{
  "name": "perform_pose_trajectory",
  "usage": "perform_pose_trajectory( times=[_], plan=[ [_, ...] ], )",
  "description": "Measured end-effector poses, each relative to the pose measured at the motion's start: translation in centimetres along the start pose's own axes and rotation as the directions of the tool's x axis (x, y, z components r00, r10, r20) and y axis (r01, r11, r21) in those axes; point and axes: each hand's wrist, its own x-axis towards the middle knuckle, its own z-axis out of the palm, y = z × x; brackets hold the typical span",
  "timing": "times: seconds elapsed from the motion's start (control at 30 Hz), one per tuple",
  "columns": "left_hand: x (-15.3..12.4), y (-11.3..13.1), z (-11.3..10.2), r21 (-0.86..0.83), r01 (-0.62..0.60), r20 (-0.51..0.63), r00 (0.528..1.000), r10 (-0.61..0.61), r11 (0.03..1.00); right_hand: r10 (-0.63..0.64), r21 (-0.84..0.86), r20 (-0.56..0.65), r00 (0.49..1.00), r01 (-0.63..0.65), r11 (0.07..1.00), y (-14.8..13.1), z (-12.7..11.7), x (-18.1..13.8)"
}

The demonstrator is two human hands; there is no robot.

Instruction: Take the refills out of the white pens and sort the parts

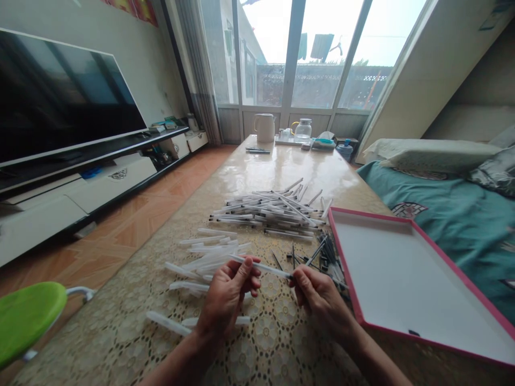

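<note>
My left hand (228,296) is closed round a clear pen barrel (263,266) that lies level between both hands. My right hand (317,295) pinches the barrel's right end, where a dark tip shows. Empty clear barrels (209,256) lie scattered just beyond and left of my left hand. Thin dark refills (324,254) are heaped beyond my right hand. Farther up the table sits a larger pile of pens (273,209) with dark ends.
A shallow white tray with a pink rim (402,268) lies at the right on the lace-covered table (132,321). A white kettle (264,127) and glass jug (302,130) stand at the far end. A green stool (28,316) is at left, a bed (454,214) at right.
</note>
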Motion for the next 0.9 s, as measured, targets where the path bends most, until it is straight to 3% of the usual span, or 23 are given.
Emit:
perform_pose_trajectory(
  times=[0.3,0.5,0.73,0.9],
  plan=[
    [0.5,-0.5,-0.7,0.029,0.008,0.036,0.999,-0.009,1.000,-0.046,0.003,0.031,0.998,0.046,0.999,0.8,-0.1,0.7],
    [0.5,-0.4,-0.7,0.031,0.027,0.031,0.999,-0.028,0.999,-0.014,0.087,0.039,0.999,0.010,0.996,0.8,-0.1,0.7],
    [0.4,-0.4,-0.8,0.001,0.067,0.001,0.998,-0.067,0.998,-0.124,-0.122,-0.069,0.990,0.115,0.986,-0.2,-0.1,0.4],
    [0.4,-0.7,-0.8,0.023,0.090,0.005,0.996,-0.090,0.996,-0.174,-0.276,-0.032,0.984,0.158,0.948,0.0,-0.2,0.3]
  ],
)
